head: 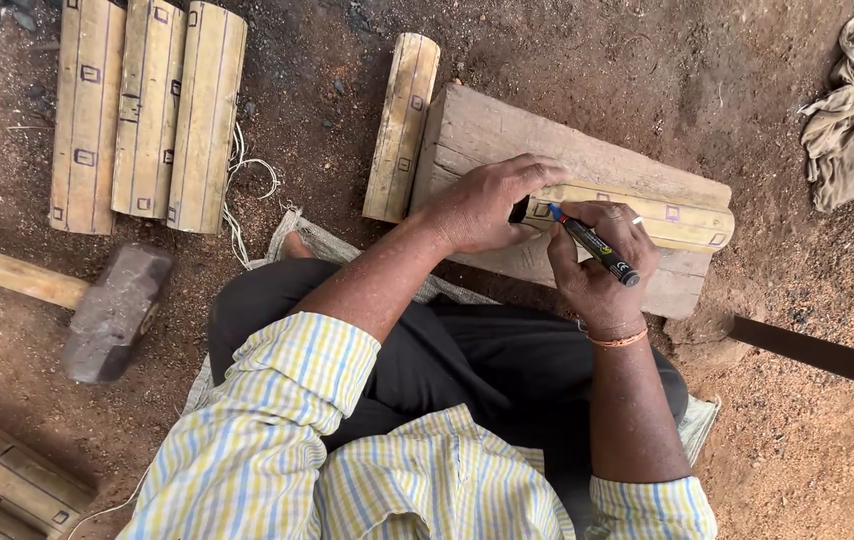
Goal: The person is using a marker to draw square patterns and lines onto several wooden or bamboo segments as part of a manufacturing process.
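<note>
A split bamboo piece point(667, 216) lies lengthwise on a worn wooden block point(477, 135), with small rectangles drawn on it. My left hand point(482, 205) presses down on its left end. My right hand point(602, 260) grips a black marker point(595, 246) whose blue tip touches the bamboo near its left end. An orange band sits on my right wrist.
Three marked bamboo pieces point(147, 115) lie side by side at top left, another point(402, 125) leans beside the block. A heavy sledgehammer point(112, 310) rests on the dirt at left. Cloth point(847, 110) lies top right, a dark flat bar point(817, 355) at right, wooden slats point(2, 480) at bottom left.
</note>
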